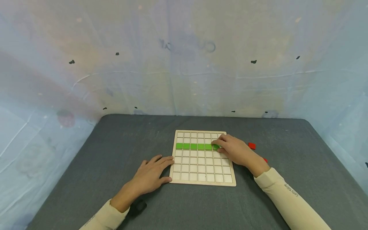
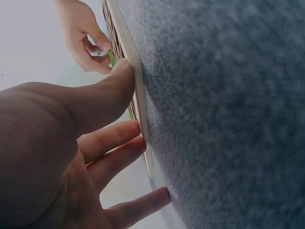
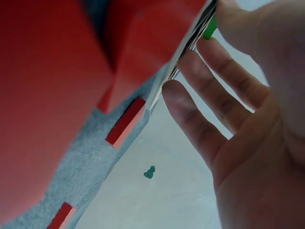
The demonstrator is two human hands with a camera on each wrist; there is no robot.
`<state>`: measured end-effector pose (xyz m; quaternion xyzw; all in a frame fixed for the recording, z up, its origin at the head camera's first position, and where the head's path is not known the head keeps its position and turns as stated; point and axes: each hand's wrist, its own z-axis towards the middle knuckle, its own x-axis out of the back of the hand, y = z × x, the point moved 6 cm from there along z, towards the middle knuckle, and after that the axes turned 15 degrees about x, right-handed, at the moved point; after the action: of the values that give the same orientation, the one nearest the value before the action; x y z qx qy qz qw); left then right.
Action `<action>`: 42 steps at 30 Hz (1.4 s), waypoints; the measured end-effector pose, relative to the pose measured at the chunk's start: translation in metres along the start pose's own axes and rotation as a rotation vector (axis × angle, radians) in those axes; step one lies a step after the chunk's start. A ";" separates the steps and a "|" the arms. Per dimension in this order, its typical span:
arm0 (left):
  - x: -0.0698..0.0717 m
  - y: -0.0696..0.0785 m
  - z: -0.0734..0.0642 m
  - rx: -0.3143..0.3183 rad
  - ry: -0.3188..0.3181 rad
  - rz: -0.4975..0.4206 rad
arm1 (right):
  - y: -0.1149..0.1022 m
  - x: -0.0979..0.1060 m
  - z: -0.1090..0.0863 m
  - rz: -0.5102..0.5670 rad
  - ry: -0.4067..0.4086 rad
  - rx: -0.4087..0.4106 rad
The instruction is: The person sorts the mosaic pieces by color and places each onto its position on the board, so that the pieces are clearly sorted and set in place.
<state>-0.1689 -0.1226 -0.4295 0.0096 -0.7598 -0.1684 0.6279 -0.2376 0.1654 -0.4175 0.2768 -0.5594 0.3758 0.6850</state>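
A square wooden board (image 1: 202,183) with a grid of pale cells lies flat on the table. Several green tiles (image 1: 193,146) fill part of its third row from the far side. At that row's right end, my right hand (image 1: 237,150) pinches one more green tile (image 1: 215,147), slightly tilted, between thumb and fingers. In the right wrist view only a sliver of this green tile (image 3: 210,28) shows by the thumb. My left hand (image 1: 153,175) rests against the board's left edge, fingers mostly straight and spread, its thumb (image 2: 107,93) touching the rim.
Right of the board lie red tiles (image 1: 251,146), one (image 1: 265,160) partly hidden by my right wrist. Large blurred red pieces (image 3: 43,95) fill the near left of the right wrist view. Behind the dark grey table (image 1: 138,134) hangs a pale sheet (image 1: 178,64).
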 end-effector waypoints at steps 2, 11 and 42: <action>0.000 0.000 0.000 0.004 -0.005 -0.002 | -0.001 0.000 0.000 -0.002 -0.003 0.004; 0.001 0.002 0.000 0.002 0.000 0.006 | 0.000 -0.002 0.000 0.004 -0.010 -0.002; 0.000 0.002 0.000 -0.003 0.006 -0.009 | 0.000 0.001 -0.002 0.050 0.010 -0.011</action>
<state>-0.1682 -0.1210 -0.4288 0.0126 -0.7578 -0.1721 0.6293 -0.2363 0.1666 -0.4171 0.2570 -0.5649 0.3912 0.6795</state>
